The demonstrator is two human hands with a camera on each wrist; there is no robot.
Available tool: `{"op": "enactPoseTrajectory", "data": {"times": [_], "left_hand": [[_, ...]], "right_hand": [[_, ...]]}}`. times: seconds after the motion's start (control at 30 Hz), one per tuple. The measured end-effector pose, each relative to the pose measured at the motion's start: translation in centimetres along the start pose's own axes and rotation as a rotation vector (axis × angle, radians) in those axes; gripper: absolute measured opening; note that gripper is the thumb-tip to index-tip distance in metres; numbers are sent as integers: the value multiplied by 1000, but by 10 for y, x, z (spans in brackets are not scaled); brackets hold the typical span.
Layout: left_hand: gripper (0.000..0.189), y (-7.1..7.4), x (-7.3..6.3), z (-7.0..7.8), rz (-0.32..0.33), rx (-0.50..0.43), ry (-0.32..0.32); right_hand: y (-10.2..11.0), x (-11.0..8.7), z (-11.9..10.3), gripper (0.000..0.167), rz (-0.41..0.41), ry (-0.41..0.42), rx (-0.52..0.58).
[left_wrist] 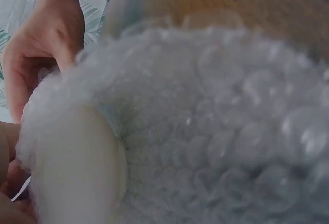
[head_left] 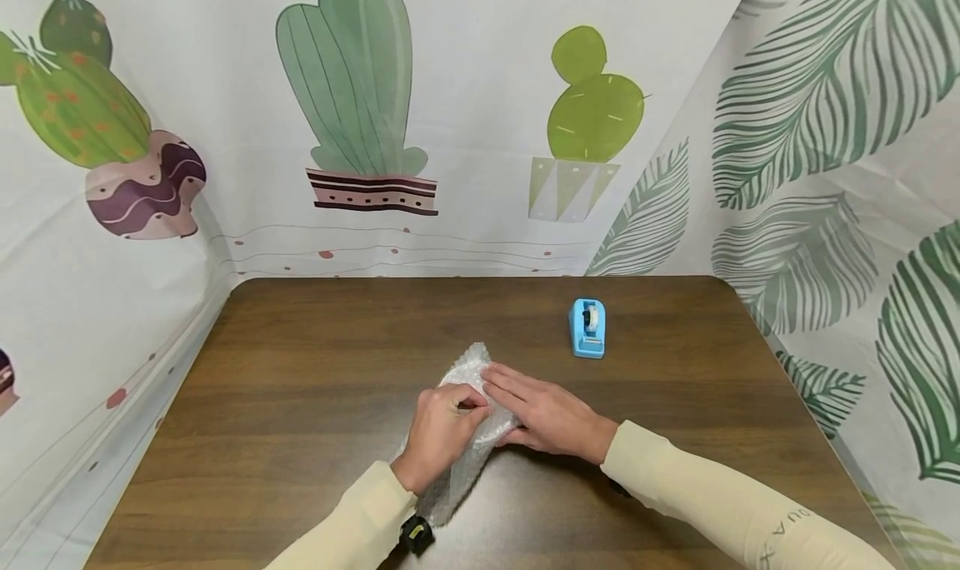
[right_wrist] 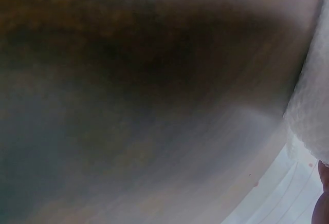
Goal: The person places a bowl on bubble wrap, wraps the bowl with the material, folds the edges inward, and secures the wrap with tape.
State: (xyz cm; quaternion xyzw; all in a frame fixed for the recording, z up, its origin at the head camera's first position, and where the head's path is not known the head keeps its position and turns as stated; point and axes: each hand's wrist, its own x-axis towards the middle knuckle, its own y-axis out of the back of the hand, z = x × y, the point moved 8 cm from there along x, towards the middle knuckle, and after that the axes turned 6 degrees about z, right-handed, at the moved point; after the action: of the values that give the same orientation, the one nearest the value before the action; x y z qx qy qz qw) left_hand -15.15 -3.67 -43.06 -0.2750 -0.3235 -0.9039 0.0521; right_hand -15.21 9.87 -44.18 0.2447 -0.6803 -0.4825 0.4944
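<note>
A bundle of clear bubble wrap (head_left: 468, 462) lies slantwise near the middle of the table. Something pale, smooth and round-edged (left_wrist: 82, 167) shows inside the wrap in the left wrist view; its kind cannot be told. With thumb and fingertips together, my left hand (head_left: 442, 428) pinches at the wrap's upper surface. My right hand (head_left: 551, 412) holds the bundle's right side, fingers laid across the top and thumb lower at the edge. In the right wrist view the bubble wrap (right_wrist: 313, 100) appears only along the right border.
A light-blue tape dispenser (head_left: 588, 328) with a roll in it stands at the back right of the brown wooden table (head_left: 337, 328). Behind hangs a cloth (head_left: 480, 137) printed with cacti and leaves. A small black object (head_left: 417, 535) is by the left cuff.
</note>
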Motion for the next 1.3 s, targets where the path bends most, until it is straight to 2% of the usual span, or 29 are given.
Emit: {"op": "enactPoseTrajectory", "data": {"times": [0.13,0.33,0.6,0.7,0.9,1.1,1.3], "left_hand": [[14,-1,1,0,-11,17,4],[13,-1,2,2,-12,46,-26],[21,-4,3,1,-76,33,-33],[21,-4,3,-2,-110,-11,-7],[11,-2,2,-12,-145,-153,127],[11,0,3,-12,-136,-202,144],[17,13,4,-14,-54,-255,149]], "right_hand": [[-2,1,-2,76,5,27,9],[-2,2,-4,74,6,52,3],[-2,1,-5,72,6,77,-20],[-2,0,-5,72,7,88,-29],[-3,0,-7,70,19,113,-38],[-4,0,-8,70,27,145,-67],[-6,0,-9,64,2,158,-90]]}}
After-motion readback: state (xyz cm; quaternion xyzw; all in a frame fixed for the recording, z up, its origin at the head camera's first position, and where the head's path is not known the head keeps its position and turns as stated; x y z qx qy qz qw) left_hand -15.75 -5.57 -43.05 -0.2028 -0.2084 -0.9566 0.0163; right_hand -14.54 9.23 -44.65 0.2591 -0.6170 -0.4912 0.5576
